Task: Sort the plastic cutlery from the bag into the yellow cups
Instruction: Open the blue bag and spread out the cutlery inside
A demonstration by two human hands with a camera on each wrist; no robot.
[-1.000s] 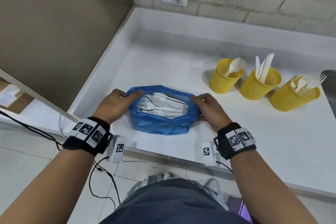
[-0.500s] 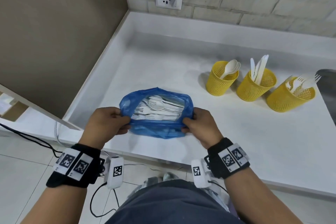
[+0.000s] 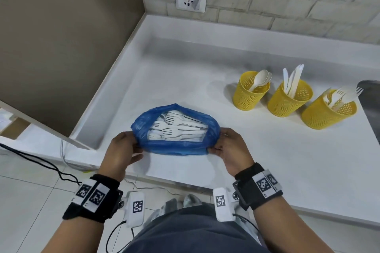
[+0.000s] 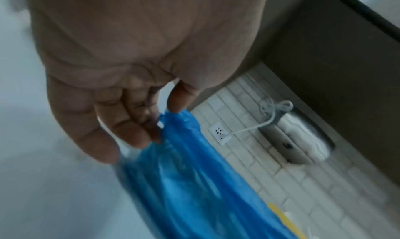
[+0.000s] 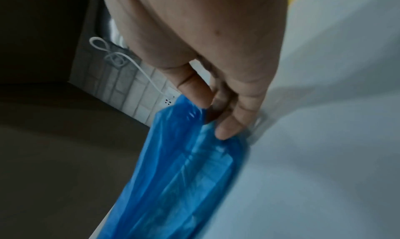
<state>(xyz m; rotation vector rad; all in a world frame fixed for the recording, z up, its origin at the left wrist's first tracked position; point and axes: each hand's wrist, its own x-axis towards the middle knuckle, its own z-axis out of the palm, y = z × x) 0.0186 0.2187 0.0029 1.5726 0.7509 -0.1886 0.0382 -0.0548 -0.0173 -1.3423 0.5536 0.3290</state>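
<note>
A blue plastic bag point(image 3: 174, 147) lies open on the white counter point(image 3: 277, 150), near its front edge, with several white plastic forks point(image 3: 176, 127) showing inside. My left hand point(image 3: 123, 148) pinches the bag's left rim point(image 4: 173, 121) between thumb and fingers. My right hand point(image 3: 230, 146) pinches the right rim point(image 5: 194, 112) the same way. Three yellow mesh cups stand at the right: one with spoons point(image 3: 250, 90), one with knives point(image 3: 290, 98), one with forks point(image 3: 329, 111).
A white wall socket point(image 3: 190, 0) with a plugged cable sits on the brick wall behind. A brown panel point(image 3: 61, 37) closes the counter's left side. A dark object point(image 3: 372, 104) lies at the right edge. Cables point(image 3: 41, 162) hang over the tiled floor below.
Both hands have drawn back toward the counter's front edge and shifted from the bag's sides to pinching its near corners. The bag's mouth is stretched wider.
</note>
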